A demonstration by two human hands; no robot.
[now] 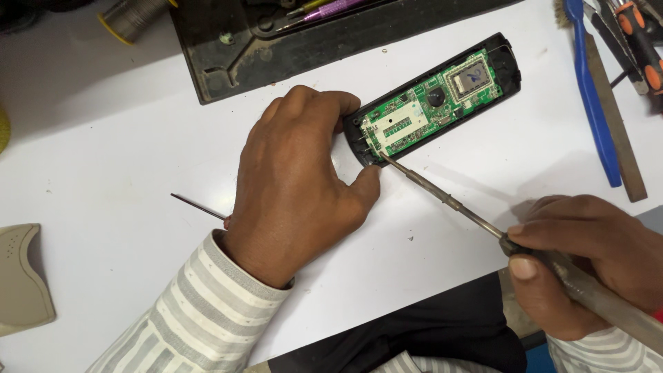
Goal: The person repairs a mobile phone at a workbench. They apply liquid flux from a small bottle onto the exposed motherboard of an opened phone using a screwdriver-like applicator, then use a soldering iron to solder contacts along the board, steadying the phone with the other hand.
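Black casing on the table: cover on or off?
Off. The black casing lies open, its green circuit board fully exposed. The left hand steadies its near end; the right hand puts a soldering iron tip to the board's corner.

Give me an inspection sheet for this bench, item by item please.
Surface: white table, lightly marked.
Job's things: opened black casing with green circuit board; soldering iron, tip at the board's near end.
Clutter: black tray, solder spool, blue-handled brush, file, thin screwdriver, beige cover.
Grippers: left hand steadies the casing; right hand in a closed grip on the iron.
Cables: nothing seen.
Surroundings: nothing seen.
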